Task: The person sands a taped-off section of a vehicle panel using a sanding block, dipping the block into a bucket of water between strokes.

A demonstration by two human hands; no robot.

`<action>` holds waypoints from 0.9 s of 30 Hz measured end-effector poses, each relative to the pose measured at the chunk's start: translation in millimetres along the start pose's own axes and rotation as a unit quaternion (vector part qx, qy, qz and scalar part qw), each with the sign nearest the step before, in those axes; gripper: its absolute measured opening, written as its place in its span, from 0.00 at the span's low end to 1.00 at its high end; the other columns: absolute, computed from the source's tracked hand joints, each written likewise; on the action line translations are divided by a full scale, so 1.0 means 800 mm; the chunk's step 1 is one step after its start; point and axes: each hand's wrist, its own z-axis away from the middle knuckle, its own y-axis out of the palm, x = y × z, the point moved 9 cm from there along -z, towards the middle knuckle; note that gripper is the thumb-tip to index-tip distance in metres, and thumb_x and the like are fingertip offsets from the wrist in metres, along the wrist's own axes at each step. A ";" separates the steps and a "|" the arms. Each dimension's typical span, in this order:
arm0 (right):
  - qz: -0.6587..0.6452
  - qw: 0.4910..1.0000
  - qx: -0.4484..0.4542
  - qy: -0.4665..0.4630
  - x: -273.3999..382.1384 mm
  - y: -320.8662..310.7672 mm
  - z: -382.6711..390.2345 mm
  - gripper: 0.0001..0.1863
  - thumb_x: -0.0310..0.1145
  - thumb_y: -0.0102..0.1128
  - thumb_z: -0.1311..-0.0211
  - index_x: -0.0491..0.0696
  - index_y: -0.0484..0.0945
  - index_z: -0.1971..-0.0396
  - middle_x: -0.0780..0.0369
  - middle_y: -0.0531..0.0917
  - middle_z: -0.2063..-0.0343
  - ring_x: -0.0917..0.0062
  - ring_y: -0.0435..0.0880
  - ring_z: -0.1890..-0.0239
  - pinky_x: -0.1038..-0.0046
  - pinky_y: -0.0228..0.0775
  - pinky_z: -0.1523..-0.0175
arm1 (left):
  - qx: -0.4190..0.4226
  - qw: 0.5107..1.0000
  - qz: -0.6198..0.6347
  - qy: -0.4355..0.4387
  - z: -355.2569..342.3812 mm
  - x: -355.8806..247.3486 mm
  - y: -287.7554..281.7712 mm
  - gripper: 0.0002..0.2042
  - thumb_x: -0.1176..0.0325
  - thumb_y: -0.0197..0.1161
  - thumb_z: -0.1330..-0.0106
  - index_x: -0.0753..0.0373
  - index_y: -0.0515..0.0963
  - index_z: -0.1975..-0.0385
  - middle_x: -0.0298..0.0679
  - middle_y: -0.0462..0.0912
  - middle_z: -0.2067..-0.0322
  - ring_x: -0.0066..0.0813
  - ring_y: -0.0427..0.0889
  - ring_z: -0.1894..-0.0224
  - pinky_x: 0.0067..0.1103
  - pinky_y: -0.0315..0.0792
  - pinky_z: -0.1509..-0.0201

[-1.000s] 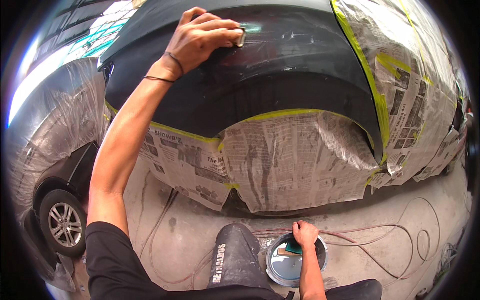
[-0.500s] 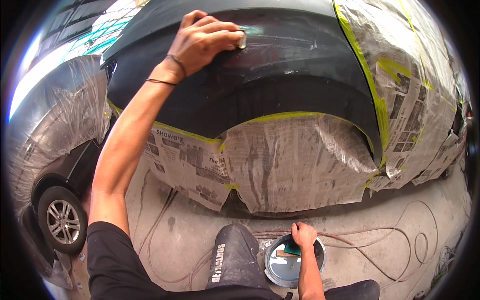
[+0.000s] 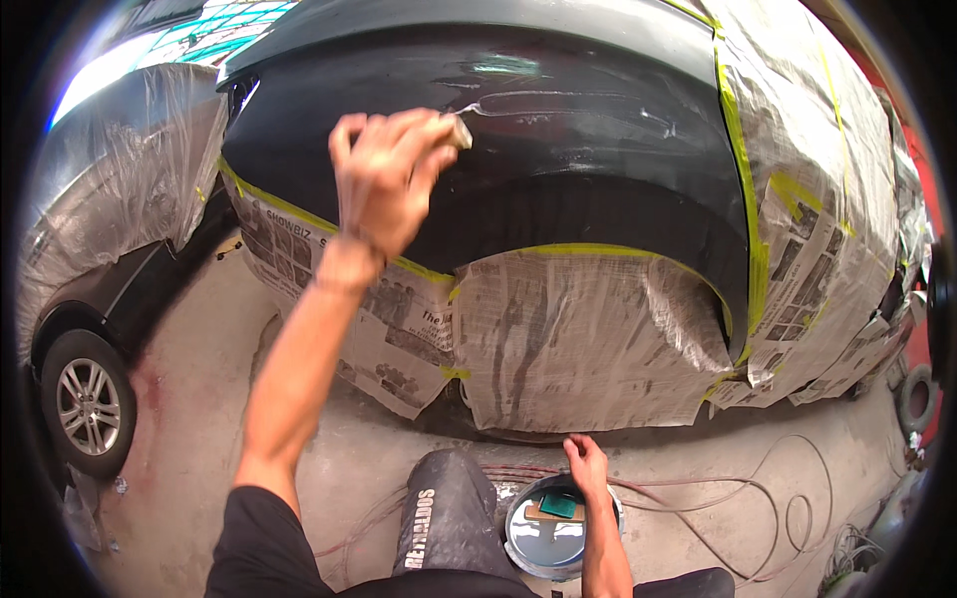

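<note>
Left hand (image 3: pixel 387 184) grips small pale block (image 3: pixel 460 132); right hand (image 3: pixel 590 468) curls, its hold unclear. Wet-looking, curved black panel (image 3: pixel 543 145) could cause slipping.

My left hand (image 3: pixel 387 189) is blurred and covers part of the small pale block (image 3: pixel 461 133), and I can't tell whether that block touches the dark, curved car panel (image 3: pixel 558 149). My right forearm (image 3: pixel 603 538) hides part of the round grey bucket (image 3: pixel 525 568), and whether my right hand (image 3: pixel 588 464) grips anything is unclear. The lower edge cuts off my dark-trousered right leg (image 3: pixel 688 584).
</note>
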 end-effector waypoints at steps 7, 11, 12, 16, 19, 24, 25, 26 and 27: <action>-0.610 0.752 0.245 -0.049 0.313 -0.040 -0.013 0.34 0.57 0.52 0.08 0.41 0.77 0.26 0.51 0.88 0.37 0.61 0.91 0.38 0.58 0.83 0.29 | 0.189 0.590 0.670 -0.409 0.218 -0.147 0.036 0.17 0.67 0.74 0.19 0.63 0.86 0.35 0.41 0.91 0.38 0.30 0.87 0.34 0.30 0.78 0.25; -0.589 0.730 0.335 -0.085 0.403 -0.079 0.020 0.38 0.63 0.49 0.10 0.44 0.69 0.22 0.51 0.87 0.38 0.61 0.92 0.41 0.57 0.86 0.34 | 0.196 0.431 0.776 -0.418 0.206 -0.166 0.038 0.15 0.69 0.73 0.19 0.62 0.85 0.36 0.48 0.88 0.32 0.35 0.87 0.32 0.32 0.77 0.23; -0.558 0.727 0.380 -0.130 0.429 -0.087 0.027 0.40 0.63 0.56 0.13 0.44 0.67 0.21 0.52 0.87 0.41 0.60 0.93 0.45 0.58 0.88 0.40 | 0.182 0.382 0.817 -0.391 0.193 -0.167 0.033 0.14 0.69 0.72 0.19 0.61 0.85 0.37 0.51 0.87 0.30 0.37 0.86 0.31 0.34 0.77 0.22; -0.570 0.706 0.397 -0.139 0.477 -0.116 0.033 0.44 0.61 0.69 0.20 0.41 0.70 0.23 0.58 0.86 0.43 0.69 0.92 0.48 0.67 0.86 0.41 | 0.190 0.421 0.843 -0.276 0.134 -0.147 0.022 0.16 0.69 0.74 0.20 0.62 0.85 0.36 0.59 0.81 0.26 0.46 0.79 0.22 0.45 0.72 0.19; -0.494 0.793 0.267 -0.235 0.510 -0.178 -0.007 0.34 0.53 0.73 0.19 0.45 0.75 0.27 0.58 0.88 0.45 0.71 0.91 0.47 0.68 0.84 0.41 | 0.115 0.710 0.651 -0.243 0.066 -0.064 0.004 0.16 0.71 0.76 0.24 0.63 0.88 0.39 0.45 0.87 0.37 0.39 0.81 0.26 0.36 0.69 0.18; 0.031 0.825 -0.233 -0.514 0.615 -0.315 -0.065 0.19 0.32 0.78 0.28 0.52 0.87 0.40 0.62 0.90 0.41 0.68 0.87 0.38 0.59 0.74 0.32 | -0.123 0.984 0.041 -0.125 0.004 0.107 -0.003 0.17 0.63 0.67 0.17 0.55 0.87 0.33 0.41 0.88 0.33 0.45 0.78 0.23 0.42 0.61 0.16; 0.099 0.781 -0.304 -0.536 0.630 -0.314 -0.073 0.19 0.30 0.78 0.31 0.54 0.89 0.42 0.64 0.90 0.41 0.67 0.86 0.36 0.58 0.70 0.28 | -0.109 0.986 -0.003 -0.125 0.009 0.146 0.007 0.21 0.55 0.64 0.14 0.51 0.82 0.26 0.41 0.82 0.25 0.46 0.70 0.16 0.50 0.52 0.12; 0.142 0.753 -0.341 -0.545 0.634 -0.314 -0.085 0.19 0.28 0.80 0.32 0.57 0.91 0.43 0.68 0.90 0.41 0.67 0.84 0.34 0.57 0.63 0.24 | -0.103 0.985 -0.045 -0.133 0.012 0.169 0.017 0.23 0.53 0.62 0.13 0.49 0.80 0.23 0.40 0.78 0.22 0.46 0.67 0.15 0.54 0.50 0.12; 0.138 0.754 -0.342 -0.544 0.627 -0.315 -0.096 0.19 0.28 0.80 0.32 0.57 0.91 0.43 0.68 0.90 0.41 0.67 0.84 0.34 0.57 0.63 0.24 | -0.098 0.982 -0.086 -0.139 0.011 0.181 0.024 0.25 0.50 0.60 0.12 0.47 0.77 0.21 0.40 0.74 0.19 0.47 0.64 0.13 0.58 0.49 0.12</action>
